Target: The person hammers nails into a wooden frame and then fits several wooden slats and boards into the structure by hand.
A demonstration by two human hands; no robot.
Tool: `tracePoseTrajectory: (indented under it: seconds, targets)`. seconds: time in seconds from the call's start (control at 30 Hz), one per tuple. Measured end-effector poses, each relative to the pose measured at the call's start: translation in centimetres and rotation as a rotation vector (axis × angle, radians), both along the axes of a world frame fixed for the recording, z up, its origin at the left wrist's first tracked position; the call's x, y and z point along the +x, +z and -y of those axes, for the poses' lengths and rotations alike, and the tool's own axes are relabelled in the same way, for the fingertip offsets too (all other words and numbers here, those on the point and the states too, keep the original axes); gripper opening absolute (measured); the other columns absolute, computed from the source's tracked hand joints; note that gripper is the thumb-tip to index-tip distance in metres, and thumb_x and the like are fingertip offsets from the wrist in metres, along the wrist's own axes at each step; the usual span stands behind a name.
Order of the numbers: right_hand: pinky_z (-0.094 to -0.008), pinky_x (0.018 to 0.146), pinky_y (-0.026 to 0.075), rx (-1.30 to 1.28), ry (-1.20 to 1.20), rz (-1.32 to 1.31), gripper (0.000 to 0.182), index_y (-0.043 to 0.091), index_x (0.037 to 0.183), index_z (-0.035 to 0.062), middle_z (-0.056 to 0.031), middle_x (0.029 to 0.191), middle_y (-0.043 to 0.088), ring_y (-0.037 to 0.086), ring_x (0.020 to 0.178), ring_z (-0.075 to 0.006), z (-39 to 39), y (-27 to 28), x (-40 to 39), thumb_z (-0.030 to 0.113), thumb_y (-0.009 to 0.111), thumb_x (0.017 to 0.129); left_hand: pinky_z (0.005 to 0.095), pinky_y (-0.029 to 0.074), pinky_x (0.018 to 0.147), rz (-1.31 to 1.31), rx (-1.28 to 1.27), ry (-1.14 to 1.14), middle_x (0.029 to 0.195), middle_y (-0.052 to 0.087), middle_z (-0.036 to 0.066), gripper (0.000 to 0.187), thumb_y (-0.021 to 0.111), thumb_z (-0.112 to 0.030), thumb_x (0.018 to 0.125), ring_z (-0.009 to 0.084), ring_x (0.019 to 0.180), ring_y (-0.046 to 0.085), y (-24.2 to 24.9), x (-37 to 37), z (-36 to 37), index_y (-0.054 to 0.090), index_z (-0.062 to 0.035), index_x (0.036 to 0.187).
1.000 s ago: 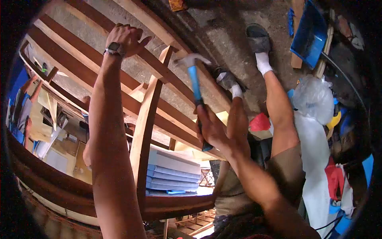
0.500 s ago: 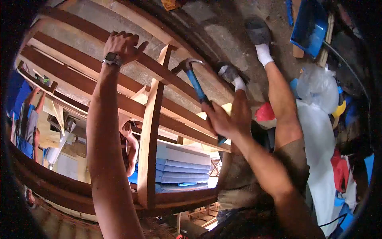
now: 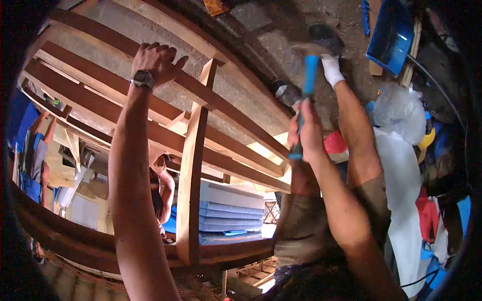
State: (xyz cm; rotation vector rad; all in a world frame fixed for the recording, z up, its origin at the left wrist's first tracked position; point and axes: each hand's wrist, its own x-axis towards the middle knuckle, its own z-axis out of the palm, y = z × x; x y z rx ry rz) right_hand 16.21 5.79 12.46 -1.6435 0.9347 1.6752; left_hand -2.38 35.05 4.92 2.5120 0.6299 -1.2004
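Observation:
My left hand (image 3: 156, 64), with a watch on its wrist, grips a long rail of the wooden frame (image 3: 226, 108) at the upper left. Its fingers curl over the rail's far edge. A blue-handled hammer (image 3: 310, 75) is in my right hand (image 3: 307, 131), raised to the right of the frame, its head blurred by motion and near my shoe. The hammer does not touch the wood. An upright piece of timber (image 3: 191, 185) crosses the long rails between my two arms.
A blue dustpan (image 3: 389, 37) lies at the upper right, above a clear plastic bag (image 3: 399, 113). Blue stacked sheets (image 3: 231, 218) are beyond the frame. Another person (image 3: 163, 188) is behind the rails, and more people's limbs show at far left.
My right hand has swung the hammer up and to the right, away from the crossing of the rail and the upright. My left hand stays on the rail.

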Motion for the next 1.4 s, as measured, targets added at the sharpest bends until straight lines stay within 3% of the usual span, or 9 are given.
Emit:
tracePoseTrajectory:
  seconds: [0.2,0.37,0.5,0.63,0.7,0.9,1.03,1.17,1.4]
  targets:
    - [-0.0281,0.037,0.036,0.145,0.491,-0.049,0.045,0.051,0.097,0.0095,-0.0016,0.058,0.051,0.044,0.039,-0.0114,-0.8,1.8,-6.1,0.052,0.037,0.093,0.0424,0.043,0.083,0.104,0.0,0.019,0.074,0.065,0.006,0.038,0.055,-0.047,0.082,0.0247,0.082,0.062,-0.4,-0.9,0.0,0.063,-0.0114,0.069]
    - [-0.0266,0.033,0.031,-0.001,0.102,0.198,0.041,0.044,0.102,0.0069,-0.0031,0.059,0.042,0.04,0.039,-0.0113,-3.1,2.9,-3.0,0.045,0.03,0.097,0.0401,0.044,0.081,0.159,0.037,-0.01,0.071,0.064,0.006,0.037,0.058,-0.046,0.079,0.025,0.079,0.061,0.0,-0.6,0.1,0.063,-0.011,0.067]
    - [-0.0302,0.042,0.041,-0.046,0.269,0.372,0.027,0.04,0.112,0.0062,-0.004,0.06,0.04,0.045,0.045,-0.0141,3.0,4.5,-8.7,0.029,0.038,0.098,0.0405,0.044,0.081,0.143,0.015,-0.004,0.071,0.064,0.007,0.038,0.058,-0.046,0.079,0.0248,0.08,0.062,-0.3,-0.7,-0.4,0.063,-0.0106,0.067]
    - [-0.0386,0.059,0.05,0.561,1.051,0.488,0.032,0.048,0.114,0.0033,-0.0171,0.077,0.06,0.061,0.063,-0.0296,6.7,3.6,-7.2,0.019,0.056,0.088,0.0406,0.045,0.081,0.128,0.038,0.004,0.071,0.064,0.007,0.038,0.057,-0.047,0.08,0.0251,0.08,0.062,0.4,-0.7,0.3,0.064,-0.011,0.069]
    - [-0.0391,0.069,0.048,0.538,1.118,0.123,0.03,0.054,0.108,0.0037,-0.0193,0.083,0.063,0.062,0.078,-0.0348,6.4,1.7,-7.2,0.019,0.062,0.083,0.0406,0.045,0.08,0.137,0.053,0.018,0.071,0.064,0.007,0.039,0.056,-0.048,0.08,0.0254,0.079,0.062,0.1,-0.7,-0.1,0.064,-0.0115,0.07]
    - [-0.0417,0.064,0.049,0.741,1.095,0.133,0.027,0.058,0.096,0.0046,-0.0176,0.079,0.061,0.062,0.072,-0.0344,5.6,0.1,-6.7,0.028,0.063,0.083,0.0406,0.045,0.079,0.29,0.123,-0.097,0.07,0.064,0.007,0.04,0.054,-0.05,0.081,0.0267,0.075,0.062,1.0,-1.5,0.0,0.063,-0.0121,0.07]
    - [-0.05,0.068,0.049,0.315,1.411,0.065,0.033,0.056,0.103,0.0086,-0.0268,0.088,0.061,0.059,0.084,-0.0444,3.8,-4.2,-7.4,0.038,0.05,0.09,0.0416,0.045,0.079,0.132,0.07,-0.015,0.067,0.062,0.009,0.041,0.053,-0.05,0.081,0.0277,0.075,0.061,-0.4,-1.7,0.0,0.062,-0.0118,0.068]
    - [-0.0489,0.083,0.043,0.668,1.656,0.616,0.051,0.053,0.114,0.0061,-0.0299,0.11,0.048,0.048,0.1,-0.0462,9.7,-4.9,-4.8,0.042,0.06,0.078,0.0417,0.046,0.079,0.259,0.074,-0.037,0.069,0.064,0.01,0.043,0.052,-0.051,0.082,0.0285,0.075,0.063,0.5,-1.8,-0.2,0.062,-0.0115,0.069]
    - [-0.0441,0.063,0.051,0.815,1.244,0.501,0.028,0.053,0.103,0.0053,-0.0204,0.079,0.063,0.063,0.073,-0.0388,3.9,-2.1,-6.1,0.02,0.063,0.081,0.0409,0.048,0.075,0.172,0.047,-0.042,0.072,0.065,0.008,0.042,0.053,-0.052,0.082,0.0262,0.076,0.063,-0.5,-2.0,-0.2,0.063,-0.0121,0.074]
